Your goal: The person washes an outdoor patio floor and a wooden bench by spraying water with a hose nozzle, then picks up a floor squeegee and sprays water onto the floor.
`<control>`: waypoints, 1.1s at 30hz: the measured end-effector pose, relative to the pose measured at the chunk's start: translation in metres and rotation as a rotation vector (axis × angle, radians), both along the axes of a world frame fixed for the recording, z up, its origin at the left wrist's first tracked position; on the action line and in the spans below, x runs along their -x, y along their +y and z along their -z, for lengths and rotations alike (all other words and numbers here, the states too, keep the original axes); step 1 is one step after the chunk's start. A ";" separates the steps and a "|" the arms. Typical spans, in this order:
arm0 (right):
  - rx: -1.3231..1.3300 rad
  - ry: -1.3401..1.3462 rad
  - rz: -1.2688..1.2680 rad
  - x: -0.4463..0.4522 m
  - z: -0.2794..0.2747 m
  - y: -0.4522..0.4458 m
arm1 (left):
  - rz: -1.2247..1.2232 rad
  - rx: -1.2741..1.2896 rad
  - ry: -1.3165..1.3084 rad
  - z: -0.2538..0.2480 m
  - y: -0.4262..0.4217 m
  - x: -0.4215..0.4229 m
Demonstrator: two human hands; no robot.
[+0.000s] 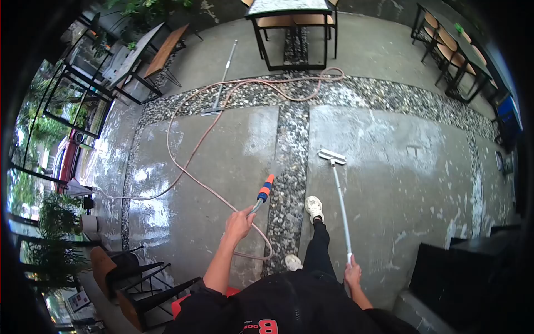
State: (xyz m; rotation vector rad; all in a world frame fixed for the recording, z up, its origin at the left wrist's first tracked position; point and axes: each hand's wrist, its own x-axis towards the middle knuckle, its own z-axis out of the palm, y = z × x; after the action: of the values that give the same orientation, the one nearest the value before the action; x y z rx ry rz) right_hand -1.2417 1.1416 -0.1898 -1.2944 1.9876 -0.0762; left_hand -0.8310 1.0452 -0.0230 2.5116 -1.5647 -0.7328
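Note:
My left hand (239,224) is closed round a garden hose just behind its orange and blue nozzle (266,188), which points forward over the floor. From there the pinkish hose (204,189) loops across the concrete to the left and far side. In my right hand (352,273) is the white end of a long-handled floor brush (341,201). Its white head (332,157) rests on the wet concrete (384,133) ahead of me, right of the pebble strip (292,139).
A second long-handled floor tool (226,69) lies across the far pebble band. A table (289,8) with chairs stands ahead, a wooden bench (166,51) at the far left, and a table with chairs (450,55) at the far right. Chairs (130,284) are near my left; dark furniture (453,278) is near my right.

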 end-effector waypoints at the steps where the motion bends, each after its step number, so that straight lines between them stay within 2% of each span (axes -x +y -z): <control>1: 0.014 0.009 0.000 -0.005 0.003 -0.040 | -0.014 -0.016 0.005 -0.001 -0.010 -0.008; 5: 0.040 0.037 0.029 -0.024 0.030 -0.206 | -0.104 0.001 0.026 0.010 -0.058 -0.046; 7: 0.084 0.143 -0.129 -0.031 0.052 -0.294 | -0.181 -0.072 0.036 0.017 -0.081 -0.068; 9: 0.135 0.124 -0.203 -0.039 0.070 -0.384 | -0.209 -0.113 0.012 0.012 -0.103 -0.087; 11: -0.038 -0.117 -0.009 -0.085 -0.004 -0.467 | -0.290 -0.128 0.006 0.004 -0.117 -0.103; 12: -0.045 -0.117 -0.072 -0.096 0.001 -0.490 | -0.368 -0.134 0.004 -0.002 -0.122 -0.112; 14: 0.111 -0.137 -0.181 -0.108 0.018 -0.524 | -0.495 -0.136 -0.006 -0.013 -0.115 -0.131; 16: 0.205 -0.248 -0.255 -0.106 0.047 -0.513 | -0.637 -0.057 -0.089 -0.013 -0.098 -0.151; 17: 0.184 -0.260 -0.232 -0.112 0.035 -0.495 | -0.686 -0.052 -0.089 -0.013 -0.087 -0.161; 18: 0.525 -0.151 -0.438 -0.117 0.034 -0.473 | -0.761 -0.009 -0.094 -0.013 -0.074 -0.171; 19: 0.049 -0.231 -0.180 -0.155 -0.041 -0.461 | -0.835 0.034 -0.100 -0.015 -0.061 -0.179; 20: -0.209 -0.325 0.004 -0.168 -0.056 -0.455 | -0.883 0.043 -0.105 -0.019 -0.051 -0.184; 22: -0.380 -0.413 0.167 -0.189 -0.062 -0.458 | -0.995 0.115 -0.030 -0.025 -0.034 -0.197; 23: -0.375 -0.412 0.138 -0.201 -0.058 -0.471 | -1.021 0.127 -0.029 -0.023 -0.024 -0.204; 25: -0.765 -0.415 0.276 -0.226 -0.044 -0.505 | -1.101 0.337 0.115 -0.010 -0.003 -0.222; 27: -0.795 -0.510 0.203 -0.255 -0.034 -0.538 | -1.184 0.427 0.159 0.005 0.015 -0.244; 30: -0.730 -0.582 0.362 -0.312 -0.028 -0.596 | -1.347 0.580 0.300 0.007 0.012 -0.290; 31: -0.678 -0.553 0.376 -0.329 -0.027 -0.611 | -1.442 0.641 0.405 0.003 0.008 -0.309; 33: -0.617 -0.459 0.440 -0.366 -0.030 -0.634 | -1.470 0.691 0.393 0.001 0.001 -0.355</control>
State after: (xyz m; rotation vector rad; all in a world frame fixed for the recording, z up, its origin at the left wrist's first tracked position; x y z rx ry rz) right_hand -0.8758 0.5074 -0.1596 -0.3919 1.6653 0.0292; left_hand -0.4761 1.0459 -0.0235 1.9827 0.3043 -0.2801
